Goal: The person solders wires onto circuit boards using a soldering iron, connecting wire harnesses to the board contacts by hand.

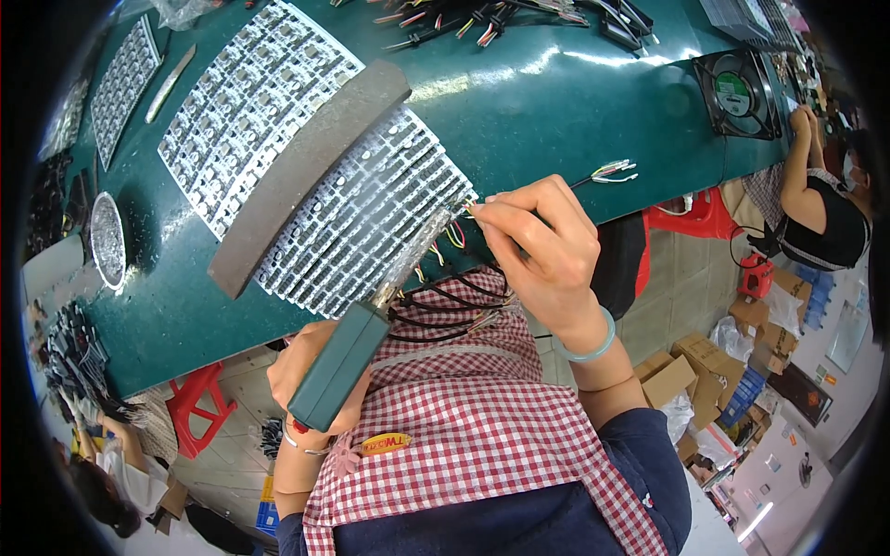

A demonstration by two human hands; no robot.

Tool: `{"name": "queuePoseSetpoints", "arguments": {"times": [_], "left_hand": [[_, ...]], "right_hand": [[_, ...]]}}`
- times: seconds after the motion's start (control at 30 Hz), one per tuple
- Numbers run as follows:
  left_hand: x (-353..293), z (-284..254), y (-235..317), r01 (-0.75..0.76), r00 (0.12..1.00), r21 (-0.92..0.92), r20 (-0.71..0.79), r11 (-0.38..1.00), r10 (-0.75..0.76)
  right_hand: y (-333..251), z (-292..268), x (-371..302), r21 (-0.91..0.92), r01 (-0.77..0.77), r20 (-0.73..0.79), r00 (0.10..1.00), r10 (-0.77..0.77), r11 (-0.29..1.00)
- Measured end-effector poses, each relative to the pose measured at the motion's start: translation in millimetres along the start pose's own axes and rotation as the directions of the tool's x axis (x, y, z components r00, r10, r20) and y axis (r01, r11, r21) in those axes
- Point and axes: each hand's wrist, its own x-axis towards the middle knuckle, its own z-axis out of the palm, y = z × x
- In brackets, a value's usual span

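Note:
My left hand (pixel 295 360) is wrapped round the green handle of a soldering iron (pixel 341 367). Its foil-wrapped shaft points up and to the right along the near edge of a stack of white circuit boards (pixel 371 199). At the boards' right corner, my right hand (pixel 549 252) pinches a thin wire end beside the iron's tip; the exact contact is too small to tell. Black cables with bared coloured wires (pixel 454 235) hang along that edge and lie over my checked apron. A dark curved bar (pixel 320 176) rests across the boards.
A round metal tin (pixel 108 241) stands at the left. At the right stands a black fan (pixel 737 94), near a loose cable end (pixel 612 173). More cables (pixel 487 18) lie at the back. Other people sit at both sides, by red stools (pixel 197 408).

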Motion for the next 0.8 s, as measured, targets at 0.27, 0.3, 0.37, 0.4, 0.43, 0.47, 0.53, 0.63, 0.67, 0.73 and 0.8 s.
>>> {"name": "queuePoseSetpoints", "arguments": {"times": [0.27,0.3,0.37,0.4,0.43,0.47,0.53,0.63,0.67,0.73,0.8], "left_hand": [[-27,-35,2,0.14,0.975,0.241,-0.203,0.96,-0.091],[-33,-45,-1,0.183,0.941,0.255,-0.324,0.949,-0.095],[-38,-65,-8,0.239,0.792,0.107,-0.596,0.965,-0.13],[-39,-76,-12,0.213,0.674,0.001,-0.724,0.977,-0.146],[-37,-81,-18,0.095,0.533,-0.231,-0.81,0.968,-0.246],[-35,-92,-24,0.066,0.489,-0.245,-0.837,0.967,-0.246],[-26,-116,-48,0.186,0.457,-0.242,-0.837,0.952,-0.302],[-18,-130,-81,0.496,0.292,-0.337,-0.803,0.8,-0.519],[-21,-125,-84,0.369,0.318,-0.309,-0.845,0.877,-0.431],[-28,-114,-78,0.212,0.366,-0.359,-0.833,0.909,-0.415],[-32,-99,-63,0.092,0.497,-0.352,-0.794,0.932,-0.349]], "right_hand": [[-11,4,3,0.025,-0.123,0.046,0.992,0.121,0.992],[-17,5,4,0.07,-0.154,0.059,0.987,0.15,0.986],[-22,6,9,0.074,-0.185,0.048,0.982,0.182,0.98],[-23,7,10,0.084,-0.162,0.065,0.986,0.156,0.983],[-24,7,12,0.1,-0.159,0.043,0.987,0.155,0.982],[-25,7,12,0.089,-0.162,0.072,0.985,0.156,0.983],[-24,6,11,0.118,-0.187,0.066,0.981,0.181,0.975],[-21,3,5,0.162,-0.329,0.09,0.944,0.318,0.93],[-19,2,4,0.169,-0.373,0.086,0.928,0.364,0.912],[-16,1,1,0.159,-0.412,0.069,0.911,0.406,0.897],[-16,2,-2,0.149,-0.429,0.072,0.903,0.423,0.891]]}}
